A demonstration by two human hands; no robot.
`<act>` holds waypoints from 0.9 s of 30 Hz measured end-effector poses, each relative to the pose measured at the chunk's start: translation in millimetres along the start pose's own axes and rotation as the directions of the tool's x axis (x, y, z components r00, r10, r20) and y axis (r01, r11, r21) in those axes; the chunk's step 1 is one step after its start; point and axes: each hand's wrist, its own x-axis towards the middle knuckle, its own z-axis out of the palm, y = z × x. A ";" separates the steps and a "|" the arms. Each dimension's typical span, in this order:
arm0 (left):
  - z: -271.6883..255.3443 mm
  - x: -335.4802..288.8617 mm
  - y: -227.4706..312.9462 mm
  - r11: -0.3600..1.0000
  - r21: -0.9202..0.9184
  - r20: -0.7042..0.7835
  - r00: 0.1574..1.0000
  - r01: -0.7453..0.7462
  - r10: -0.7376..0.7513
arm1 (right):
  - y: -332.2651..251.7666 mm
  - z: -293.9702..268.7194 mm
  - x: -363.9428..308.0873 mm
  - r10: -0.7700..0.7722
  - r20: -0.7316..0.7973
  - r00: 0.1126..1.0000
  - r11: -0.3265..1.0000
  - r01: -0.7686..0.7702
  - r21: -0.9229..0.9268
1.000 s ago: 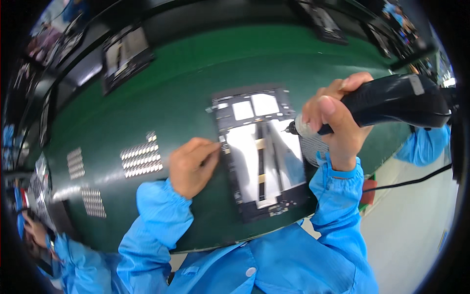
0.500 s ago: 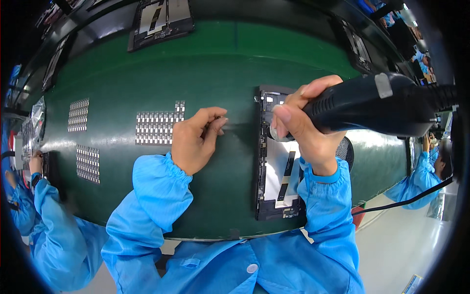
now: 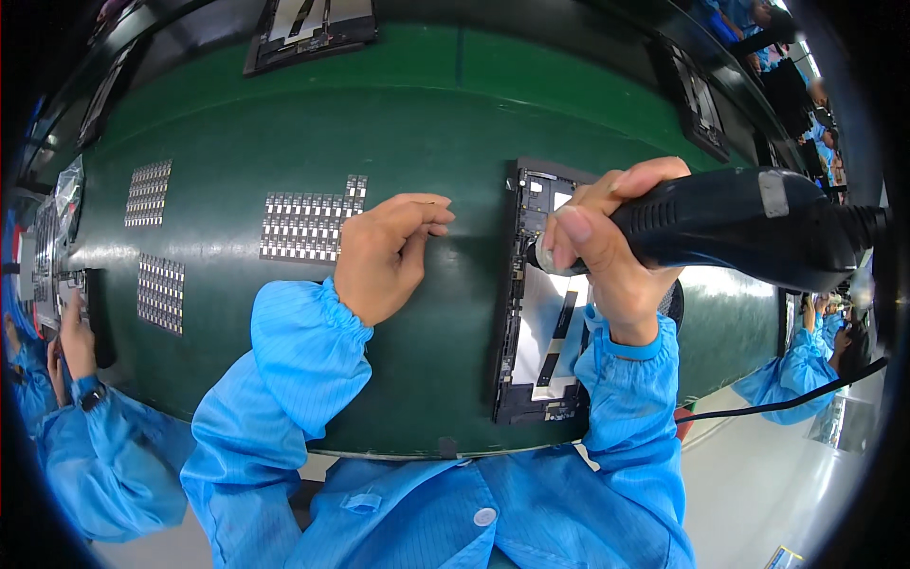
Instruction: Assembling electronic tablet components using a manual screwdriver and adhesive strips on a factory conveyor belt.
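My right hand (image 3: pixel 616 270) is wrapped round a black corded hand tool (image 3: pixel 730 228) with ribbed vents and a pale patch on top. Its round nozzle end points left, over the upper part of an opened tablet (image 3: pixel 540 313). The tablet lies upright on the bench, with a dark frame, circuit parts along its left edge and a white inner panel; my right hand and sleeve cover part of it. To its left, my left hand (image 3: pixel 384 251) hovers with thumb and fingers pinched; whatever they hold is hidden. Beside that hand lies a sheet of small circuit pieces (image 3: pixel 301 226).
Two more sheets of small pieces, one upper (image 3: pixel 149 192) and one lower (image 3: pixel 161 294), lie on the green bench (image 3: pixel 427 133). Other opened tablets stand at the back (image 3: pixel 313 24) and back right (image 3: pixel 701 100). A co-worker's hand (image 3: pixel 78 341) is at far left. A black cable (image 3: pixel 787 403) hangs right.
My right hand and the tool have shifted slightly right and down in view. My left hand has moved slightly right and up, its fingers still together. At far left, the co-worker's hand has moved.
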 end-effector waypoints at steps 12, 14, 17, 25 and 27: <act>9.1 -22.1 26.7 0.837 0.214 0.226 0.859 -0.504 0.459 | -5.1 2.5 -1.9 0.016 0.063 0.998 0.997 -0.011 -0.080; 23.6 -45.8 35.8 0.828 0.080 0.259 0.814 -0.555 0.520 | -6.1 4.1 0.8 0.001 0.221 0.975 0.971 0.053 -0.235; 45.0 -80.5 64.2 0.766 0.047 0.374 0.722 -0.641 0.582 | -7.5 9.6 0.4 0.007 0.151 0.989 0.990 0.014 -0.139; 55.7 -10.2 20.0 0.627 0.285 0.371 0.686 -0.725 0.625 | -51.6 -40.0 -3.3 -0.088 -0.191 0.978 0.995 0.076 -0.069; 58.2 47.3 2.7 0.616 0.367 0.393 0.717 -0.697 0.576 | -57.2 -50.7 -13.3 -0.077 -0.235 0.969 0.996 0.064 -0.060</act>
